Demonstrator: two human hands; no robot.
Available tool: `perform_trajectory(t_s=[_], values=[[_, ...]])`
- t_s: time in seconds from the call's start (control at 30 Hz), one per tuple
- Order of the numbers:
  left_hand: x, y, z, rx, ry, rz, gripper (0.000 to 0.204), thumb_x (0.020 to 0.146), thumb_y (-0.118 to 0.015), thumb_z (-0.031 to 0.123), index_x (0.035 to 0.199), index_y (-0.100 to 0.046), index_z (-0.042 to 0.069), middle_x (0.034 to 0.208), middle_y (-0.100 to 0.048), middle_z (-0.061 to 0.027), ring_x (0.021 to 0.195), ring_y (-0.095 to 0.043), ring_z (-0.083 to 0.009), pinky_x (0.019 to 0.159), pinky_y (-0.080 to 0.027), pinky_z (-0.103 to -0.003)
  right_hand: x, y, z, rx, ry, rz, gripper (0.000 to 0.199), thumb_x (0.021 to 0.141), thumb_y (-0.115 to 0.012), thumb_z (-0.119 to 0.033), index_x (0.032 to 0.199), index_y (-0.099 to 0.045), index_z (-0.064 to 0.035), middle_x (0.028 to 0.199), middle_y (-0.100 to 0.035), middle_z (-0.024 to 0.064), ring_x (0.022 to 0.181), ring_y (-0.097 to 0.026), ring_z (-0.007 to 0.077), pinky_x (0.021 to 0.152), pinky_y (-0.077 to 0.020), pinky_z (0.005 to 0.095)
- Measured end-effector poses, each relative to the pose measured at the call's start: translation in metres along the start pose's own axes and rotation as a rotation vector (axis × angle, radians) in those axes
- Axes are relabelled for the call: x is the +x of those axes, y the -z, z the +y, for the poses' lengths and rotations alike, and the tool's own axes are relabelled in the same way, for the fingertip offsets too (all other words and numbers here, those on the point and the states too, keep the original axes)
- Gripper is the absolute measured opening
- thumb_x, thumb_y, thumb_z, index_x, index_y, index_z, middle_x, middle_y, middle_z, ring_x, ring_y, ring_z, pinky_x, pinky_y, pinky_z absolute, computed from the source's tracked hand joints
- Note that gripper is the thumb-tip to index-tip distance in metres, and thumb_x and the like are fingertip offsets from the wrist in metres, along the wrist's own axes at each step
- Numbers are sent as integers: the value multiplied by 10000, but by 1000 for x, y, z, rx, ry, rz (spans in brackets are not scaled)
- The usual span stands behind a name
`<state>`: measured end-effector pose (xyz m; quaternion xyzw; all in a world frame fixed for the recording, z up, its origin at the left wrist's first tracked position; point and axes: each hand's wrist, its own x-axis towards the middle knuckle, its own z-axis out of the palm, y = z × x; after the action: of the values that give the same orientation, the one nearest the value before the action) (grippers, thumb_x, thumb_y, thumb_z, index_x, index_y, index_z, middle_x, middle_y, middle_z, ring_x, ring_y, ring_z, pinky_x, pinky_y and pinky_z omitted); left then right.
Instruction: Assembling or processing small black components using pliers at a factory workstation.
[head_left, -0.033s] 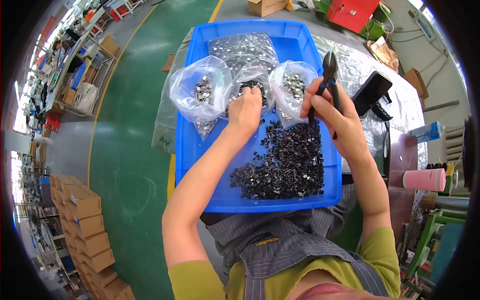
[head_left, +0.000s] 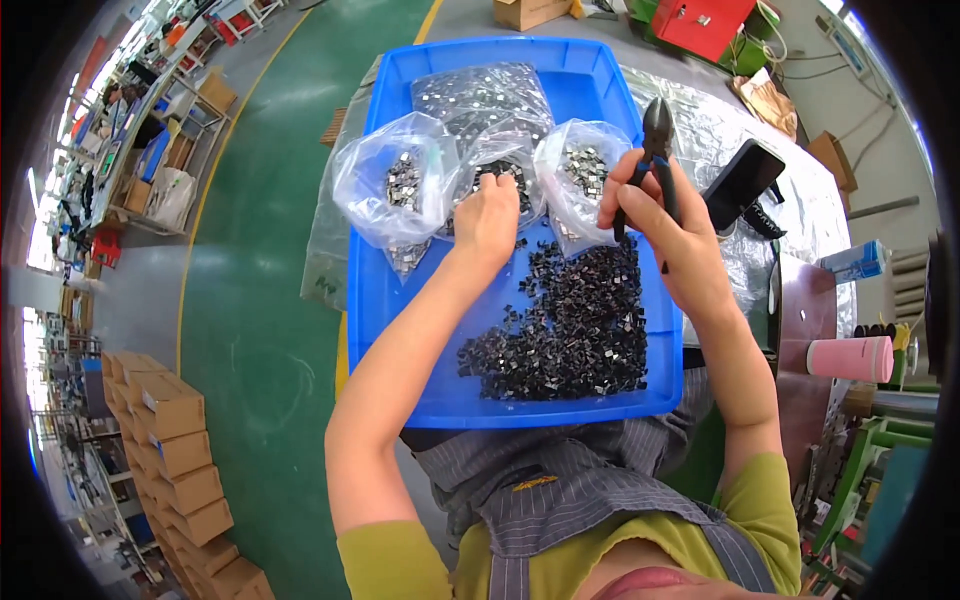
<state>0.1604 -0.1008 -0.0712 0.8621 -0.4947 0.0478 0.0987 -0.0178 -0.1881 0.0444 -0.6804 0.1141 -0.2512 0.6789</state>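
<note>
My right hand (head_left: 672, 225) is wrapped round a pair of side cutters (head_left: 655, 135), dark jaws pointing up and away, over the right edge of a blue plastic tray (head_left: 400, 395). With fingers curled together, my left hand (head_left: 487, 220) is at the mouth of the middle clear bag (head_left: 464, 190), which has small black pieces in it. The fingertips are hidden, so what they pinch does not show. Beside it stand a left bag (head_left: 350, 185) and a right bag (head_left: 556, 205), both with small silvery pieces. Small black pieces (head_left: 580, 330) lie heaped in the tray's near right part.
A larger filled clear bag (head_left: 480, 95) lies at the tray's far end. To the right are a phone (head_left: 742, 185) on a stand and a pink cup (head_left: 850, 359). Stacked cartons (head_left: 175, 440) stand on the floor at left, and a red box (head_left: 703, 30) sits far right.
</note>
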Motion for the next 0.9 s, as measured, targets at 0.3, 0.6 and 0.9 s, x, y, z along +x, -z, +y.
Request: perform_trajectory(t_s=[0.3, 0.6, 0.9], values=[[16, -10, 3, 79, -125, 91, 134, 851, -507, 51, 984, -498, 53, 869, -573, -139, 653, -666, -317, 530, -535, -429, 4, 18, 63, -83, -70, 158, 167, 931, -556, -120, 1063, -542, -18, 853, -604, 42, 798, -552, 82, 722, -451, 241], [-53, 65, 17, -650, -16, -198, 121, 865, -558, 13, 985, -575, 10, 789, -587, -64, 604, -536, -112, 553, -434, -265, -4, 19, 67, -137, -75, 131, 179, 931, -552, -109, 1089, -553, -25, 839, -599, 42, 763, -542, 81, 685, -445, 251], [-79, 67, 13, -1392, 358, -418, 121, 944, -504, 27, 1055, -457, 14, 911, -672, -132, 591, -618, -117, 475, -424, -196, -23, 6, 44, -615, -226, -343, 395, 859, -583, -32, 1238, -469, -16, 1027, -546, 202, 940, -563, 388, 785, -465, 419]])
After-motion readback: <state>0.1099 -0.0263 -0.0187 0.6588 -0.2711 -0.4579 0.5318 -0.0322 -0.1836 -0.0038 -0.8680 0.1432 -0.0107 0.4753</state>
